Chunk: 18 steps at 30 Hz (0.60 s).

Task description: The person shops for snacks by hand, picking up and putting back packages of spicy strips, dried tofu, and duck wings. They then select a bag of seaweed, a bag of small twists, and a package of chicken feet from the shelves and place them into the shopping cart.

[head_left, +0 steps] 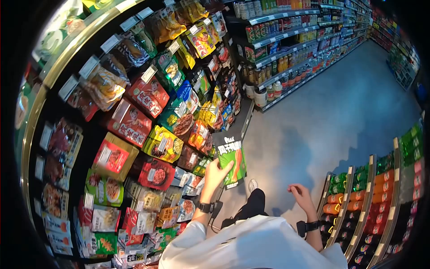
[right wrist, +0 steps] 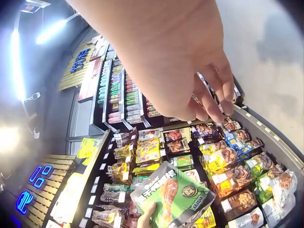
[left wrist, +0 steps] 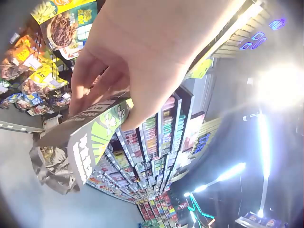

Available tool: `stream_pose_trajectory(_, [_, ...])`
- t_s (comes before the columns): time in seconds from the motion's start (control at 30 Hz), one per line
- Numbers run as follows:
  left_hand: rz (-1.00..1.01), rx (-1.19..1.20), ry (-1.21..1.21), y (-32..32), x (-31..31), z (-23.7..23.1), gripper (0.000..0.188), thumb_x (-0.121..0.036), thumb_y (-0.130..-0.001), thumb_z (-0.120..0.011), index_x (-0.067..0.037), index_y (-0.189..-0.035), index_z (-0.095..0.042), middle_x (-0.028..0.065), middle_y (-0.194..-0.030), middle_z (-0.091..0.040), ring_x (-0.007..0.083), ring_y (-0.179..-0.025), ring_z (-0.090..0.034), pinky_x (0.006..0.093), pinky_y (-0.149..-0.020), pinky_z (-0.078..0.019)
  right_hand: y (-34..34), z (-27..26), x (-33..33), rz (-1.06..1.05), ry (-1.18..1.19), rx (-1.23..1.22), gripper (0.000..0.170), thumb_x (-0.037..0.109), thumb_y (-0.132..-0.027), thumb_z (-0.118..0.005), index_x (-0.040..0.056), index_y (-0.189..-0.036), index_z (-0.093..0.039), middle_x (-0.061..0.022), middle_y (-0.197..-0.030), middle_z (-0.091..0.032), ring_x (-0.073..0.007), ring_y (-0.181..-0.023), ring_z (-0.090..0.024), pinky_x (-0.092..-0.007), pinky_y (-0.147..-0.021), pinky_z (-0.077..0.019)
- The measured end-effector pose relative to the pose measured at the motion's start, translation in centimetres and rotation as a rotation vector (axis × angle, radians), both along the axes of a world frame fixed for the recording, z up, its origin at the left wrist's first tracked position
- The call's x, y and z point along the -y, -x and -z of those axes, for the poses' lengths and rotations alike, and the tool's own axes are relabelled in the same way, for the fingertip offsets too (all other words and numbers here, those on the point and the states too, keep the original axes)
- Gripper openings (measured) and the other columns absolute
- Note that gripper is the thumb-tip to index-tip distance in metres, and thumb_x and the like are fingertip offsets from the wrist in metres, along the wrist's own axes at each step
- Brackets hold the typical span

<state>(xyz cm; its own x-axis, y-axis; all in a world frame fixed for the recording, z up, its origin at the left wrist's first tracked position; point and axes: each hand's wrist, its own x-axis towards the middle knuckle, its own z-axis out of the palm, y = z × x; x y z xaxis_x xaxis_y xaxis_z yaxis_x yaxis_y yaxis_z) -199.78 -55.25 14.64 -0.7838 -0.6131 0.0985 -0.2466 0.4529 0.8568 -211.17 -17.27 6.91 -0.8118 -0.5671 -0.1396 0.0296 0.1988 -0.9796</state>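
A green and black snack bag [head_left: 234, 168] with a picture of meat on its front is in my left hand [head_left: 215, 178]. The thumb lies across its printed face and the fingers go behind it. Seen from the left wrist, the bag [left wrist: 92, 145] is tilted, gripped along one edge between thumb and fingers. My right hand [head_left: 302, 197] hangs at my right side with loosely curled fingers, holding nothing. In the right wrist view the same bag [right wrist: 173, 194] appears beyond the right hand [right wrist: 180, 61], apart from it.
A tall rack of hanging snack bags [head_left: 130, 123] stands close on my left. On my right are tilted shelves with bottles [head_left: 356, 196]. Shelves of cans and jars [head_left: 280, 51] line the far side of the grey floor [head_left: 295, 116].
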Motion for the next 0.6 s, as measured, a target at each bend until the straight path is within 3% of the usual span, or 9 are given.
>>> stream_pose_trajectory(0.1, [-0.095,-0.019,-0.052,6.1,5.6,2.4,0.039,-0.031,-0.087,-0.079,0.003,-0.104,-0.074,0.0113,-0.085,-0.077,0.0126,-0.064,-0.065,0.0326,-0.061,-0.0506,6.4,-1.1,4.8,-0.032,-0.025,0.002,0.025,0.017,-0.103,-0.058,-0.0031,-0.115,-0.067,-0.0118,-0.1,-0.075,-0.0182,-0.097,-0.072,-0.031,-0.088,-0.0544])
stream_pose_trajectory(0.17, [-0.025,-0.146,-0.089,10.1,8.7,3.4,0.04,-0.032,-0.086,-0.079,0.003,-0.104,-0.073,0.0117,-0.083,-0.076,0.014,-0.064,-0.067,0.0333,-0.061,-0.0511,10.8,-2.6,7.5,-0.047,-0.025,0.03,0.025,0.016,-0.105,-0.057,-0.0032,-0.116,-0.067,-0.0099,-0.101,-0.073,-0.017,-0.097,-0.069,-0.0305,-0.089,-0.0532])
stream_pose_trajectory(0.23, [0.002,0.103,-0.096,13.4,11.0,1.2,0.038,-0.03,-0.086,-0.078,0.001,-0.107,-0.073,0.0167,-0.09,-0.076,0.021,-0.075,-0.073,0.0346,-0.072,-0.0554,14.4,-3.6,10.2,-0.05,-0.036,0.047,0.025,0.017,-0.105,-0.056,-0.0032,-0.118,-0.066,-0.0089,-0.102,-0.072,-0.0167,-0.098,-0.068,-0.0305,-0.09,-0.0527])
stream_pose_trajectory(0.4, [0.068,0.059,-0.072,23.2,16.0,3.7,0.04,-0.032,-0.085,-0.077,-0.002,-0.111,-0.072,0.0182,-0.096,-0.076,0.031,-0.089,-0.075,0.0398,-0.08,-0.0564,22.3,-3.6,14.2,-0.011,0.003,0.115,0.027,0.02,-0.106,-0.056,-0.0024,-0.118,-0.066,-0.0089,-0.102,-0.073,-0.0176,-0.098,-0.068,-0.0316,-0.091,-0.0528])
stream_pose_trajectory(0.53, [0.098,0.23,-0.01,30.3,18.8,3.9,0.043,-0.034,-0.084,-0.077,-0.004,-0.113,-0.072,0.0202,-0.099,-0.075,0.0347,-0.094,-0.073,0.0425,-0.082,-0.0565,29.6,-2.2,16.5,0.0,0.03,0.16,0.027,0.018,-0.106,-0.055,-0.0031,-0.118,-0.066,-0.0105,-0.101,-0.073,-0.0168,-0.098,-0.068,-0.0313,-0.092,-0.0531])
stream_pose_trajectory(0.6, [0.045,0.138,-0.077,33.7,20.8,6.7,0.04,-0.027,-0.084,-0.078,0.0,-0.113,-0.071,0.0192,-0.1,-0.076,0.0303,-0.093,-0.074,0.04,-0.084,-0.0565,34.0,-1.1,18.0,-0.022,0.054,0.163,0.026,0.018,-0.106,-0.055,-0.0032,-0.117,-0.066,-0.0106,-0.101,-0.073,-0.0163,-0.097,-0.068,-0.0312,-0.092,-0.0529])
